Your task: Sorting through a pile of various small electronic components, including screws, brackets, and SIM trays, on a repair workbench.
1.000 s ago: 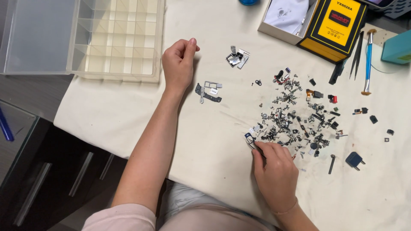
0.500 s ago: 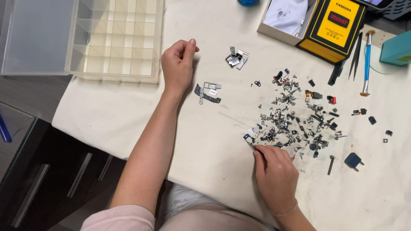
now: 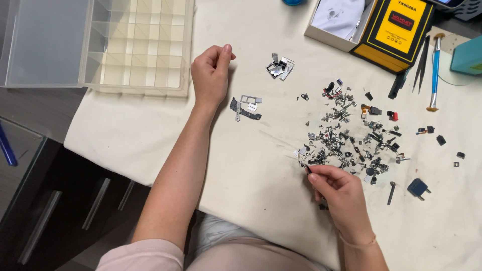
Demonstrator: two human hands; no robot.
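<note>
Now a tiny part is pinched by the right hand [image 3: 337,193] at the six o'clock edge of the scattered parts pile [image 3: 351,138], while the left hand [image 3: 210,75], loosely curled and holding nothing visible, is rested at nine o'clock of it.

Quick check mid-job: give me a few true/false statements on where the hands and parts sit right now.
1. The right hand pinches at the near edge of the pile of small parts. True.
2. The left hand rests inside the clear compartment box. False: it lies on the cloth beside the box.
3. The blue-handled tool is in the left hand. False: it lies on the cloth at the far right.
4. A yellow and black case sits beyond the pile. True.
</note>
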